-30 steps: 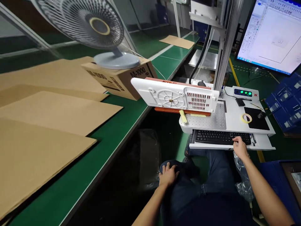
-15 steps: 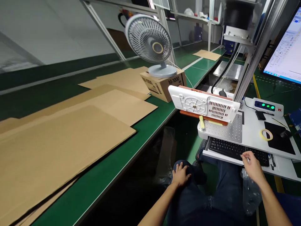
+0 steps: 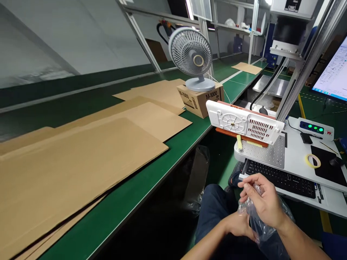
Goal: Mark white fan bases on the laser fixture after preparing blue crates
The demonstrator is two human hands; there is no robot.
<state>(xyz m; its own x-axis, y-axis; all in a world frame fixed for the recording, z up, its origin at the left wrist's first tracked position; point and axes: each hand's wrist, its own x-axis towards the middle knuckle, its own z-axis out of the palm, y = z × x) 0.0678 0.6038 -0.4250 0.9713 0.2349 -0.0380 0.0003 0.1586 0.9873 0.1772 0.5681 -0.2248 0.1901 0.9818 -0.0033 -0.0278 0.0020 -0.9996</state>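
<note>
In front of my lap, a clear plastic bag (image 3: 267,234) hangs crumpled between my two hands. My right hand (image 3: 261,198) is closed on the upper part of the bag, fingers curled and thumb pressing over them. Lower and slightly left, my left hand (image 3: 240,224) wraps around the bag from the side, its fingertips partly covered by plastic. Whether the bag contains anything, I cannot make out. Just beyond the hands, a black keyboard (image 3: 282,178) lies on a pull-out tray. Above it, a white panel with round and slotted grilles (image 3: 244,122) stands tilted over a perforated metal plate (image 3: 267,153).
To the left, flat cardboard sheets (image 3: 89,162) lie on a green conveyor (image 3: 130,195). A grey fan (image 3: 192,54) stands on a cardboard box (image 3: 202,101). Yellow tape (image 3: 312,161), a mouse (image 3: 336,161) and a control box (image 3: 316,128) are on the white workstation, beside a monitor (image 3: 332,72).
My left hand has left my knee and moved right onto the plastic bag. From the keyboard's edge, my right hand has come left to the bag's top. The view has shifted a little left.
</note>
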